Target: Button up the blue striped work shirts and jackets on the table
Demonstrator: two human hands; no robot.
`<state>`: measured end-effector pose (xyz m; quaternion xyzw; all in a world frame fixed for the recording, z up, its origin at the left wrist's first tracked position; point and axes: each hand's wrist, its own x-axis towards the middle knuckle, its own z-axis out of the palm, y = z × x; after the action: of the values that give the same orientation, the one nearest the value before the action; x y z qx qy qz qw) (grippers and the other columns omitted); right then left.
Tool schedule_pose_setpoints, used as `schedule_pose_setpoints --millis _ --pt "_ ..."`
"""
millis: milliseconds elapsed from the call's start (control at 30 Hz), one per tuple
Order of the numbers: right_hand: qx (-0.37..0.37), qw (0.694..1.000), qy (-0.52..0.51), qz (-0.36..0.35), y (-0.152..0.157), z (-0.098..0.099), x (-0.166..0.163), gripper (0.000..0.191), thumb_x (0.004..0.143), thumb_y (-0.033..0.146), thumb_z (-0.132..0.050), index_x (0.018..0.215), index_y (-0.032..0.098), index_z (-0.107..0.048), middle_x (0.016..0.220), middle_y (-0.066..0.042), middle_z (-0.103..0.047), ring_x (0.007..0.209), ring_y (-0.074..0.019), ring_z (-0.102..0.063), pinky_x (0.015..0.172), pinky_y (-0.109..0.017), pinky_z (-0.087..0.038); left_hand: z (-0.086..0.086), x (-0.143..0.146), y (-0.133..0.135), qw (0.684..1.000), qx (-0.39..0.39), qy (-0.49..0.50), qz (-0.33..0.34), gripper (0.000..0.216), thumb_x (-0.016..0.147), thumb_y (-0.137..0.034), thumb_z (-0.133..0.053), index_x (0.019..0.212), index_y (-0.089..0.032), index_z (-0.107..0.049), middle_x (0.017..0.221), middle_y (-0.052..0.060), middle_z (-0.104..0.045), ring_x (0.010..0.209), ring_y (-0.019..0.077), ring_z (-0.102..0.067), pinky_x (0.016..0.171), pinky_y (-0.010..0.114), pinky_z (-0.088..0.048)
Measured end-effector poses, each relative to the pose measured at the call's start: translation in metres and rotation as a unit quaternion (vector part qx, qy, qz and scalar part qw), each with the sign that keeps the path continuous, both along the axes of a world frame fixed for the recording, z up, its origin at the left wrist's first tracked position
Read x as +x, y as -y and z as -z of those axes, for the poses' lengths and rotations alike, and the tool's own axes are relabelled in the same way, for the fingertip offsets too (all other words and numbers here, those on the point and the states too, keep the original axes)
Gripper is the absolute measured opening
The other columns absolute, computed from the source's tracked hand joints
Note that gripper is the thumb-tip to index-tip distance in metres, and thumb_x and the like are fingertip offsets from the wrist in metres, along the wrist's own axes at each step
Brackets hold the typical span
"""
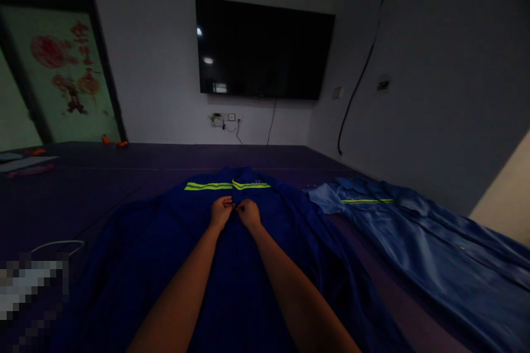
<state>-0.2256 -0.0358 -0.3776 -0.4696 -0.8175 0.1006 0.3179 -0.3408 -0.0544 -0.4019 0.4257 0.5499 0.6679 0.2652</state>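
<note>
Under left hand (pixel 222 213) and right hand (pixel 249 214): dark-blue work jacket (pixel 240 276), reflective-striped, front placket (pixel 232 195) apparently pinched by both; uneven tugging or a loose pinch could misalign it.

From the wearer's head, the view looks forward and slightly down from low over a dark blue jacket (pixel 157 248), its near part running out of the bottom edge. The left hand (pixel 222 213) and right hand (pixel 249 213) appear near, below center; a television (pixel 265 49) faces the lens from the far wall (pixel 153 55), well beyond, with a door (pixel 53 116) at far left.
</note>
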Motion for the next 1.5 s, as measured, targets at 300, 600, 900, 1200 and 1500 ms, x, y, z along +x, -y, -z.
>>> schedule_pose_setpoints --millis 300,600,900,1200,1500 --pt "-0.007 1.0 -0.018 0.013 0.003 -0.002 0.0 0.011 0.074 0.016 -0.057 0.074 0.015 -0.069 0.085 -0.007 -0.067 0.082 -0.0162 -0.06 0.076 -0.023 -0.041 -0.002 0.001 0.001 1.0 0.001 -0.009 -0.026 0.035 0.062 -0.009 -0.063 0.096 -0.01 -0.062 0.094 0.012 -0.066 0.08 0.0159 -0.064 0.073 0.026 -0.05" --pt "-0.003 0.999 -0.032 0.004 0.004 -0.002 -0.001 0.015 0.074 0.01 -0.054 0.075 0.015 -0.068 0.085 -0.007 -0.066 0.082 -0.0155 -0.059 0.076 -0.022 -0.041 -0.007 0.001 0.011 0.989 -0.026 -0.125 -0.073 0.014 0.064 -0.017 -0.062 0.076 -0.015 -0.069 0.08 0.008 -0.069 0.077 0.018 -0.063 0.073 0.028 -0.046" --pt "0.013 1.0 -0.004 0.002 0.0 0.002 -0.002 0.017 0.074 0.008 -0.051 0.074 0.015 -0.066 0.084 -0.008 -0.065 0.083 -0.016 -0.058 0.077 -0.023 -0.04 -0.012 0.003 0.012 0.963 -0.033 -0.254 -0.081 0.018 0.067 -0.019 -0.057 0.051 -0.016 -0.064 0.066 0.007 -0.064 0.074 0.0166 -0.059 0.071 0.024 -0.039" --pt "0.018 1.0 0.004 0.008 0.0 0.003 -0.003 0.016 0.074 0.01 -0.051 0.075 0.014 -0.066 0.084 -0.008 -0.063 0.083 -0.0158 -0.057 0.077 -0.023 -0.04 -0.012 0.004 0.012 0.965 -0.021 -0.248 -0.082 0.017 0.068 -0.016 -0.053 0.053 -0.016 -0.062 0.069 0.006 -0.063 0.072 0.0156 -0.057 0.07 0.024 -0.038" --pt "0.039 0.999 0.006 0.02 0.0 0.005 -0.003 0.014 0.073 0.013 -0.053 0.074 0.013 -0.067 0.083 -0.01 -0.064 0.084 -0.0175 -0.057 0.078 -0.024 -0.04 -0.011 0.002 0.011 0.968 -0.015 -0.238 -0.074 0.018 0.068 -0.017 -0.052 0.053 -0.016 -0.062 0.07 0.006 -0.064 0.073 0.0158 -0.058 0.073 0.025 -0.041"
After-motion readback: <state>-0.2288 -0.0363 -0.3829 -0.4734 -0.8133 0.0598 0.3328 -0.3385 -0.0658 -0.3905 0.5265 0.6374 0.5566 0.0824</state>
